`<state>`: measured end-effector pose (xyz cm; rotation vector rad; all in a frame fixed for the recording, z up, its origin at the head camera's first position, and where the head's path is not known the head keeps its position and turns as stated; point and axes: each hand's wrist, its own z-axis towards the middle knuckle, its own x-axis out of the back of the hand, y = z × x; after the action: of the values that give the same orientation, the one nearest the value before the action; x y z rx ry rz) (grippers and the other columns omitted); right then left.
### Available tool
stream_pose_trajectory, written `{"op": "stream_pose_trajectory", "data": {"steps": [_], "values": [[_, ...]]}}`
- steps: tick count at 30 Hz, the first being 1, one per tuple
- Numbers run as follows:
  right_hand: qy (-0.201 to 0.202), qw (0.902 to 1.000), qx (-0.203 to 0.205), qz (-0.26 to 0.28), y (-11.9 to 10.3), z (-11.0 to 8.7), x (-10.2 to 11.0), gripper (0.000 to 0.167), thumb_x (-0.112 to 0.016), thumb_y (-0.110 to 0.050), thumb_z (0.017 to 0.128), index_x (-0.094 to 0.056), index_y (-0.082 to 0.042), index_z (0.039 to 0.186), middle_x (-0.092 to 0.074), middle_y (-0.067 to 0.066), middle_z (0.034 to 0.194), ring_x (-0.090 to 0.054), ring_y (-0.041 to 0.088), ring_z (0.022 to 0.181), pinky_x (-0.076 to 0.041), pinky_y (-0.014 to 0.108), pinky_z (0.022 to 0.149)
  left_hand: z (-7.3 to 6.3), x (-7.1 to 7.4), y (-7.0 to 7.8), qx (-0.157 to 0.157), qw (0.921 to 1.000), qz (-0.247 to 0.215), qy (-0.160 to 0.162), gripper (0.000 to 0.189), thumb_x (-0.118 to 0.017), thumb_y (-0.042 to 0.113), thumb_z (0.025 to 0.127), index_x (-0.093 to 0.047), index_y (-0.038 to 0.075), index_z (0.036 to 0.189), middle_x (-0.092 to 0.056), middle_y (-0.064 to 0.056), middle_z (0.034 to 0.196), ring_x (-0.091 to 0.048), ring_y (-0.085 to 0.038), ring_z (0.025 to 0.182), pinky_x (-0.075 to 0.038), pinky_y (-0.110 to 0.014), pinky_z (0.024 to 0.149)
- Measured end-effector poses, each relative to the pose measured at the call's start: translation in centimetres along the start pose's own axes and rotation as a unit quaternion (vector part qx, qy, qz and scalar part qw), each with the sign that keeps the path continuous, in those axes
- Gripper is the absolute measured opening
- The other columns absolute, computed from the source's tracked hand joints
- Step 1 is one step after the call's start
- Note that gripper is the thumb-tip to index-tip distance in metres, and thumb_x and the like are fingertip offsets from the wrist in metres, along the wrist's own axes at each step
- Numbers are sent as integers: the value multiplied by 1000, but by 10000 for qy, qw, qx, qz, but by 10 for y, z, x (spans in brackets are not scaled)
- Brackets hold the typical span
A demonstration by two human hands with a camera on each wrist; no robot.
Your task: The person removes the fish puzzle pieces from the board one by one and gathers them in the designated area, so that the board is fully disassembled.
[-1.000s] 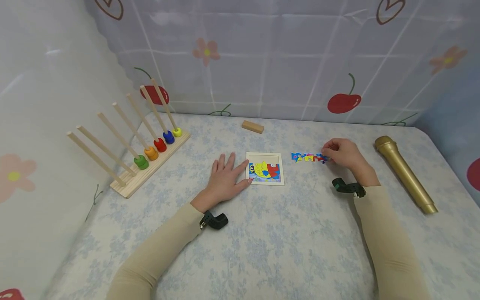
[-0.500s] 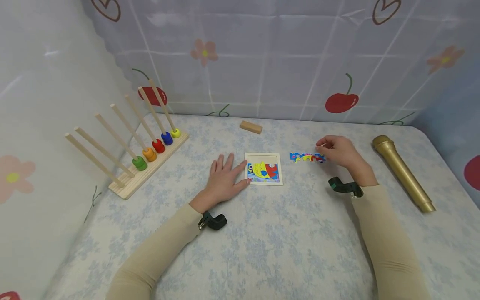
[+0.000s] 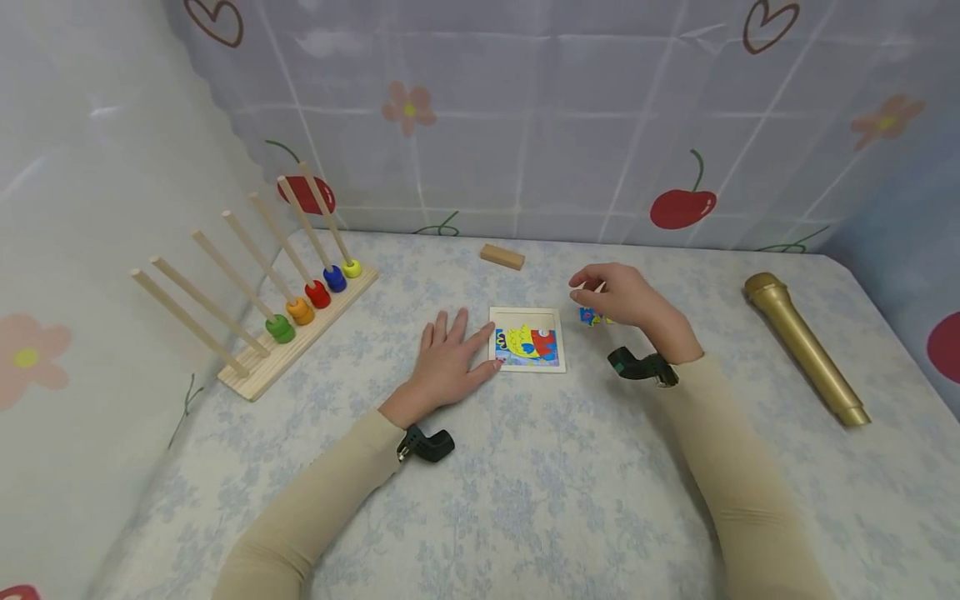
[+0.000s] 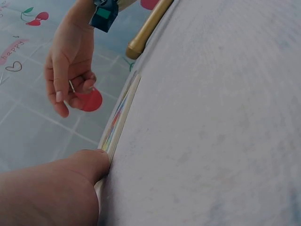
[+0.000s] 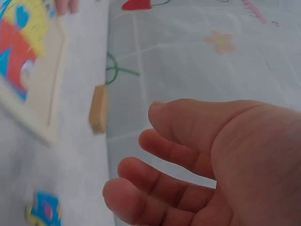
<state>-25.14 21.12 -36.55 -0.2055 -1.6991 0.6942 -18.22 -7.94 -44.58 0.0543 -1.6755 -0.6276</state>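
A square wooden puzzle tray (image 3: pixel 528 317) lies on the table, its lower part filled with a colourful fish picture and its upper strip bare wood. My left hand (image 3: pixel 442 367) lies flat with fingers spread, thumb and index fingertip touching the tray's left edge. Over a row of loose puzzle pieces (image 3: pixel 588 316), right of the tray, hovers my right hand (image 3: pixel 622 296). It hides most of that row in the head view. Its fingers curve loosely with nothing between them, as the right wrist view shows; a blue puzzle piece (image 5: pixel 47 209) lies below there.
On the left stands a wooden stacking rack (image 3: pixel 255 383) with upright pegs and coloured rings. A small wooden block (image 3: pixel 502 256) lies near the back edge of the table. A gold toy microphone (image 3: pixel 806 346) rests at the right. A printed curtain hangs behind.
My right hand has moved left from the right end of the loose pieces to above them, its fingers parting a little. The left hand stays on the tray's edge.
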Motion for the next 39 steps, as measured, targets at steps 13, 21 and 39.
{"op": "stream_pose_trajectory", "data": {"steps": [13,21,39], "values": [[-138,9992,304,207,-16,7,-23,29,-66,-18,98,-70,-1,121,-68,17,105,-58,27,83,-49,29,67,1,-1,0,-6,10000,32,9,68,-52,55,100,-37,26,160,-12,-21,171,1,-49,158,-4,-65,124],[-777,9967,194,-163,-19,12,-36,40,-76,-20,90,-70,-4,127,-69,17,114,-61,28,89,-55,36,78,1,0,1,1,10000,87,41,67,-53,54,101,-38,25,160,-14,-22,171,-1,-50,157,-6,-66,124],[-1093,9898,444,-800,-27,11,-52,28,-83,-15,84,-76,-4,108,-70,10,98,-59,24,90,-54,38,85,0,0,0,-33,10000,22,-4,67,-52,54,102,-36,25,160,-12,-22,171,1,-51,157,-5,-66,124]]}}
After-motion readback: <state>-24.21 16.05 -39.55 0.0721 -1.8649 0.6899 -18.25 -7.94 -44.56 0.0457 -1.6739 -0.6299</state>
